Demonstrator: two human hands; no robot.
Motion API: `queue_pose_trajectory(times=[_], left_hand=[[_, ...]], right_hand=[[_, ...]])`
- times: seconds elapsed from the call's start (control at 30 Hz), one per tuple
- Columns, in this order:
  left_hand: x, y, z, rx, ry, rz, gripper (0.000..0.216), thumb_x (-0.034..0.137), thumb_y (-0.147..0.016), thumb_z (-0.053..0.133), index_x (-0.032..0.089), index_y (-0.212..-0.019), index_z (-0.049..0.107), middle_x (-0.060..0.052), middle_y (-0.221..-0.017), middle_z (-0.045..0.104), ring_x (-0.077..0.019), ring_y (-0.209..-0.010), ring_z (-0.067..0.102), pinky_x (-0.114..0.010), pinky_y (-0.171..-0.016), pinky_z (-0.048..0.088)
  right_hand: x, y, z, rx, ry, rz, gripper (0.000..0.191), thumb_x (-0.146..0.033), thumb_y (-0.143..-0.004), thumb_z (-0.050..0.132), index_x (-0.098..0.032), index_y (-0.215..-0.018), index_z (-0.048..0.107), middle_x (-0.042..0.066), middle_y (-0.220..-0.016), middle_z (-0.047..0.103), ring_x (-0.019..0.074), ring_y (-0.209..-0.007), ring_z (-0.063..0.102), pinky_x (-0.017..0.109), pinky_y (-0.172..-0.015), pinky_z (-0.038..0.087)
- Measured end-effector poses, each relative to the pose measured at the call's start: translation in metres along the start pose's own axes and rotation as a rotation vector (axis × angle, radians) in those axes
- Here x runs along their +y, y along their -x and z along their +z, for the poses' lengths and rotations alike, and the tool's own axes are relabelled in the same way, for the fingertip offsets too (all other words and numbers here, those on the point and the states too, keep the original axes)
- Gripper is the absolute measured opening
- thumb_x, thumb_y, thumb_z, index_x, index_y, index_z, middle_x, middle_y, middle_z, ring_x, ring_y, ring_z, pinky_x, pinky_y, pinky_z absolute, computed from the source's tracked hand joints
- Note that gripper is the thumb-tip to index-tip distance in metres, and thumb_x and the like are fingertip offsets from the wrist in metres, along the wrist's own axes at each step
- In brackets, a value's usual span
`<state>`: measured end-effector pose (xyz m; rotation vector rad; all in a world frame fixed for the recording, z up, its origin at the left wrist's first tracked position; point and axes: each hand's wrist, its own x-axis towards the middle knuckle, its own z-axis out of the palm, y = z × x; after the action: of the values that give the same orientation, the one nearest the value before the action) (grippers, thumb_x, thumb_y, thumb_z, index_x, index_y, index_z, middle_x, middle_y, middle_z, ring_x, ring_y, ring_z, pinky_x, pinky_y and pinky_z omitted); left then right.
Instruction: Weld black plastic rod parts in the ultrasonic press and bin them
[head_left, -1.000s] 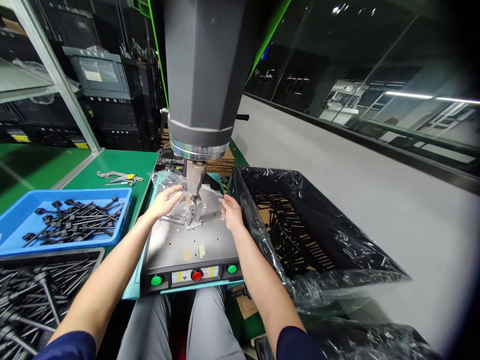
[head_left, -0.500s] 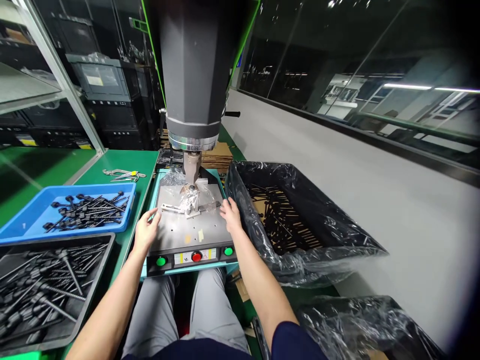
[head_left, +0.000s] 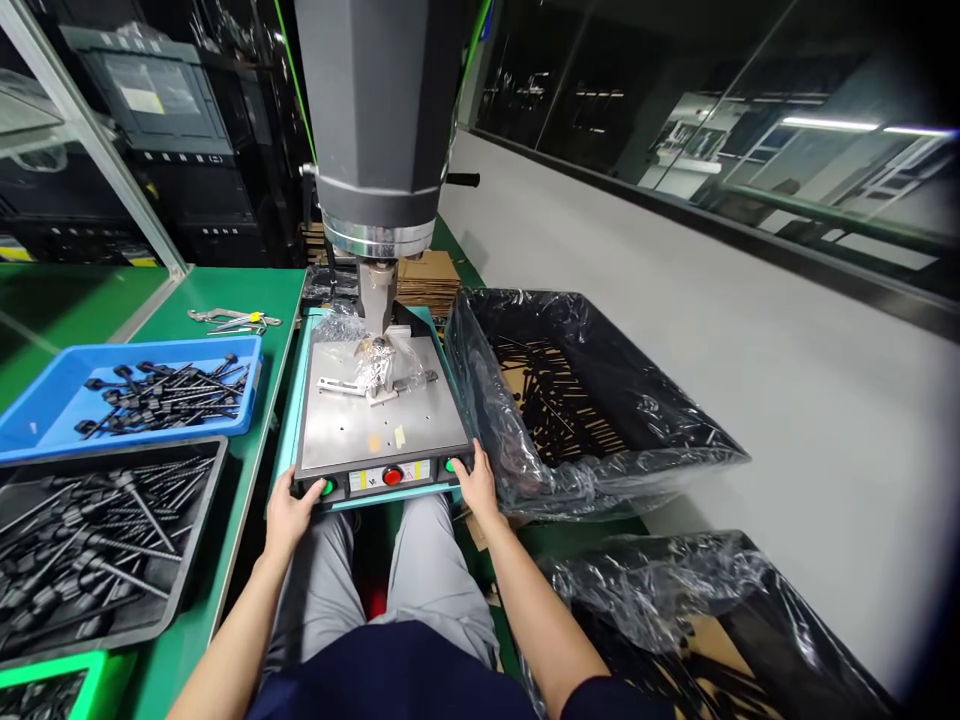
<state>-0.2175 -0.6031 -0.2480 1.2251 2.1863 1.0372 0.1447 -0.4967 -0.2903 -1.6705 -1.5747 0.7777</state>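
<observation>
My left hand (head_left: 289,516) is at the front left corner of a press machine's base, thumb on the left green button (head_left: 328,487) and fingers apart along the side. At the opposite corner, my right hand (head_left: 480,484) has its thumb on the right green button (head_left: 450,465), fingers spread over the edge. Between them sits a red button (head_left: 392,477). On the metal plate (head_left: 352,430), a small fixture (head_left: 381,375) wrapped in clear film stands below the machine's tool head (head_left: 377,295). Whatever part lies in the fixture is hard to make out.
Left are a blue tray (head_left: 45,400) and a black tray (head_left: 191,555) of black rod-like parts, with a green bin (head_left: 97,680) below. Pliers (head_left: 232,318) lie behind. Right, a film-lined black bin (head_left: 637,400) holds thin dark parts; another lined bin (head_left: 645,570) is nearer.
Both hands have moved from beside the metal plate back toward me, down to the front corners. Each thumb now rests on a green button. The camera view has tilted down a little.
</observation>
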Motion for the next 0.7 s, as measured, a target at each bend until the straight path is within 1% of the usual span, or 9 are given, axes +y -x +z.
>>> queue_pose_trajectory(times=[0.1, 0.27, 0.33, 0.4, 0.47, 0.5, 0.53, 0.6, 0.7], left_hand=[[-0.006, -0.004, 0.001, 0.011, 0.025, 0.031, 0.065, 0.060, -0.074, 0.064, 0.028, -0.130, 0.054, -0.010, -0.135, 0.057, -0.0308, -0.130, 0.051, -0.041, -0.112, 0.039], [-0.005, -0.003, 0.001, 0.018, 0.024, -0.017, 0.072, 0.062, -0.070, 0.065, 0.020, -0.129, 0.056, -0.013, -0.131, 0.060, -0.0339, -0.123, 0.055, -0.046, -0.108, 0.041], [0.003, 0.004, -0.002, 0.052, -0.014, -0.011, 0.079, 0.062, -0.070, 0.065, 0.014, -0.131, 0.054, -0.017, -0.132, 0.057, -0.0356, -0.124, 0.053, -0.048, -0.107, 0.041], [0.018, 0.013, -0.005, 0.172, -0.058, 0.035, 0.082, 0.061, -0.072, 0.065, 0.012, -0.135, 0.050, -0.019, -0.135, 0.054, -0.0363, -0.128, 0.049, -0.050, -0.107, 0.040], [0.038, 0.023, -0.006, 0.283, -0.036, 0.130, 0.070, 0.056, -0.077, 0.064, 0.015, -0.133, 0.052, -0.017, -0.133, 0.054, -0.0338, -0.126, 0.050, -0.048, -0.105, 0.042], [0.049, 0.027, -0.004, 0.281, 0.023, 0.181, 0.060, 0.053, -0.080, 0.062, 0.017, -0.128, 0.056, -0.015, -0.130, 0.056, -0.0315, -0.122, 0.053, -0.046, -0.103, 0.045], [0.061, 0.029, -0.002, 0.232, 0.108, 0.218, 0.050, 0.050, -0.083, 0.061, 0.018, -0.122, 0.060, -0.014, -0.125, 0.059, -0.0290, -0.115, 0.058, -0.044, -0.099, 0.048], [0.084, 0.029, 0.006, 0.057, 0.315, 0.239, 0.039, 0.047, -0.084, 0.061, 0.018, -0.111, 0.064, -0.012, -0.116, 0.064, -0.0260, -0.105, 0.063, -0.042, -0.092, 0.052], [0.112, 0.018, 0.020, -0.140, 0.577, 0.206, 0.036, 0.044, -0.081, 0.066, 0.018, -0.105, 0.064, -0.014, -0.120, 0.064, -0.0278, -0.112, 0.061, -0.044, -0.096, 0.050]], right_hand=[[0.010, -0.004, -0.001, -0.036, 0.006, -0.038, 0.082, -0.048, -0.080, 0.059, -0.011, -0.148, 0.034, 0.022, -0.148, 0.043, 0.0341, -0.138, 0.039, 0.049, -0.113, 0.033], [0.020, 0.001, 0.007, 0.069, -0.041, -0.046, 0.075, -0.048, -0.080, 0.060, -0.013, -0.144, 0.042, 0.020, -0.145, 0.048, 0.0328, -0.135, 0.044, 0.048, -0.112, 0.036], [0.024, 0.002, 0.010, 0.080, -0.091, -0.049, 0.075, -0.048, -0.080, 0.061, -0.014, -0.144, 0.043, 0.018, -0.145, 0.049, 0.0316, -0.135, 0.045, 0.048, -0.113, 0.035], [0.027, 0.003, 0.011, 0.059, -0.170, -0.047, 0.073, -0.048, -0.080, 0.061, -0.016, -0.143, 0.044, 0.016, -0.146, 0.049, 0.0296, -0.135, 0.045, 0.046, -0.114, 0.035], [0.028, 0.003, 0.011, 0.044, -0.234, -0.036, 0.072, -0.051, -0.080, 0.061, -0.017, -0.143, 0.046, 0.015, -0.147, 0.049, 0.0286, -0.136, 0.045, 0.046, -0.115, 0.034], [0.028, 0.003, 0.012, 0.045, -0.246, -0.025, 0.073, -0.052, -0.080, 0.061, -0.017, -0.142, 0.046, 0.015, -0.146, 0.049, 0.0288, -0.136, 0.045, 0.046, -0.115, 0.033], [0.027, 0.004, 0.012, 0.053, -0.247, -0.015, 0.074, -0.053, -0.080, 0.061, -0.016, -0.142, 0.046, 0.016, -0.146, 0.049, 0.0291, -0.136, 0.044, 0.047, -0.116, 0.032], [0.024, 0.005, 0.012, 0.071, -0.238, -0.001, 0.075, -0.054, -0.080, 0.061, -0.015, -0.142, 0.046, 0.016, -0.146, 0.049, 0.0297, -0.137, 0.044, 0.048, -0.117, 0.030], [0.020, 0.006, 0.012, 0.084, -0.250, 0.012, 0.075, -0.055, -0.080, 0.061, -0.014, -0.141, 0.048, 0.017, -0.145, 0.050, 0.0298, -0.136, 0.044, 0.047, -0.117, 0.030]])
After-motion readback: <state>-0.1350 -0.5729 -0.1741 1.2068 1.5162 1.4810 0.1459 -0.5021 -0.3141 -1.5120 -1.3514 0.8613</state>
